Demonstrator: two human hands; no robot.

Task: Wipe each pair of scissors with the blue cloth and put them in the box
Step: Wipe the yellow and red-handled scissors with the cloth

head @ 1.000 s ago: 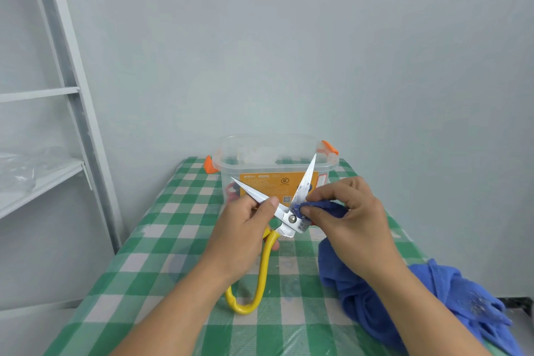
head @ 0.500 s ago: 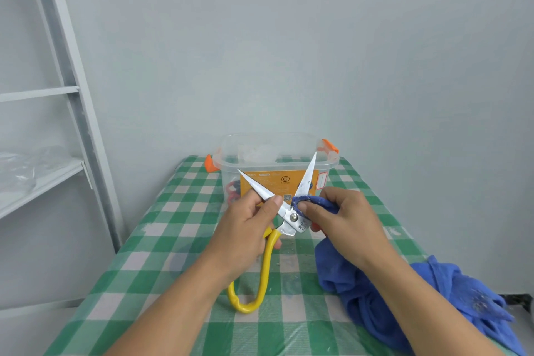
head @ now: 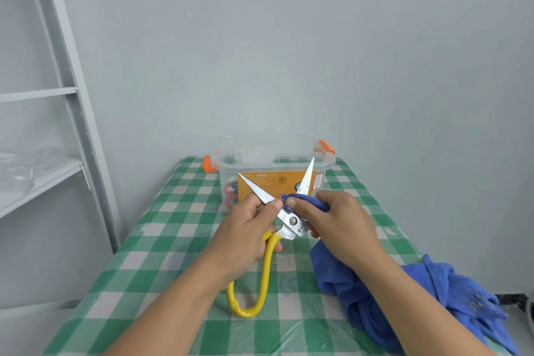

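Head view. The table (head: 179, 240), covered in green-and-white check, runs away from the person to a grey wall; a white shelf unit (head: 43, 176) stands well apart beyond its left edge.

The blue cloth (head: 375, 298) lies heaped along the right edge, and one fold rises from the heap into the right hand.

The clear plastic box (head: 274, 167), with orange latches and no lid, stands at the far edge of the table. Red loops (head: 231, 192) show through its wall and are probably scissors already stowed.

The yellow-handled scissors (head: 291, 222) are held above the middle of the table. Their long axis runs from the handle loop nearest the person to the tips, which point at the box. The blades are spread in a V.

The left hand (head: 245, 237) grips the yellow handle, with the thumb lying on the left blade. The right hand (head: 341, 225) pinches the fold of cloth round the base of the right blade, just above the pivot.

The wiping stroke would probably run from pivot to tip, away from the person, and the air there is free. The box lies straight beyond the tips, so stowing should need only a forward reach over its near rim. The exposed points are the hazard.
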